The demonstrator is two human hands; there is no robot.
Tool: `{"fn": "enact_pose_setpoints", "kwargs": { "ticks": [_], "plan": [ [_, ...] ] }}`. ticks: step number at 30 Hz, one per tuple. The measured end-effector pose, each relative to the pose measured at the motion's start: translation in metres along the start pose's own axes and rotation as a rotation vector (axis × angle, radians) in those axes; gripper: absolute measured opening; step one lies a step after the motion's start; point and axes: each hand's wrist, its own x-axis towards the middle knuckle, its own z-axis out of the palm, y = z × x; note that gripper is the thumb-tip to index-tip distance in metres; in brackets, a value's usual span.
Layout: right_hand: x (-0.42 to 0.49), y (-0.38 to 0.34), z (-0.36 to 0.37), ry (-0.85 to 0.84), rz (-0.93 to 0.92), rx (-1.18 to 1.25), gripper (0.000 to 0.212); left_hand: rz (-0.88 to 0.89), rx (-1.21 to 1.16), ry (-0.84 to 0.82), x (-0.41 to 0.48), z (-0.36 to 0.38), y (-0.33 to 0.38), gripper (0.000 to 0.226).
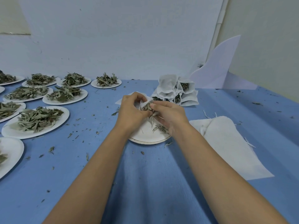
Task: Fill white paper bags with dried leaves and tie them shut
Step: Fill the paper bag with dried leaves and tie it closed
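Blue table (pixel 145 175), nine-plus leaf plates (pixel 64 114), two hands (pixel 131 110) (pixel 168 115) clamped on one bag (pixel 148 100).

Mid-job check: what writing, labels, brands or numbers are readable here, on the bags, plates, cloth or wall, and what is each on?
None: no readable text shows anywhere in this view.
Bag gripped by the left hand, with the right hand pinching leaves into it: plain white.
Filled bags, spare bags, plates, wall sheet: no print visible.
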Motion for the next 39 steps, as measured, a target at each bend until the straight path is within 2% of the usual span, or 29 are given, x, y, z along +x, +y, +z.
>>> {"fn": "enact_pose_setpoints", "kwargs": {
  "ticks": [5, 10, 14, 18, 21, 25, 28, 30, 35, 39],
  "plan": [
    [0.004, 0.000, -0.003, 0.056, -0.006, 0.052, 0.012, -0.079, -0.065, -0.135, -0.001, -0.005, 0.006, 0.037],
    [0.005, 0.001, -0.005, 0.052, -0.041, 0.050, 0.011, -0.138, -0.222, -0.169, 0.000, -0.007, 0.009, 0.010],
    [0.003, 0.002, -0.004, 0.032, -0.065, -0.059, 0.008, -0.078, -0.144, -0.088, -0.001, -0.007, 0.004, 0.021],
    [0.003, -0.004, -0.003, -0.035, -0.083, -0.093, 0.010, -0.109, -0.137, -0.024, -0.001, -0.010, 0.001, 0.031],
    [0.003, -0.007, -0.001, -0.072, -0.123, -0.226, 0.014, -0.139, -0.160, -0.015, -0.002, -0.013, 0.001, 0.030],
    [0.001, -0.006, -0.005, -0.093, -0.151, -0.187, 0.019, -0.148, -0.166, -0.036, -0.002, -0.015, 0.002, 0.031],
    [0.002, -0.005, -0.007, -0.077, -0.106, -0.083, 0.014, -0.134, -0.187, -0.050, -0.002, -0.014, 0.002, 0.029],
    [0.002, -0.005, -0.008, -0.055, -0.080, -0.025, 0.018, -0.117, -0.178, -0.078, -0.002, -0.013, 0.003, 0.027],
    [0.002, -0.003, -0.008, -0.034, -0.096, -0.059, 0.018, -0.077, -0.167, -0.082, -0.001, -0.011, 0.001, 0.024],
    [0.003, -0.010, -0.012, -0.162, -0.085, -0.090, 0.012, -0.087, -0.167, -0.012, 0.000, -0.013, 0.000, 0.022]
  ]
}}
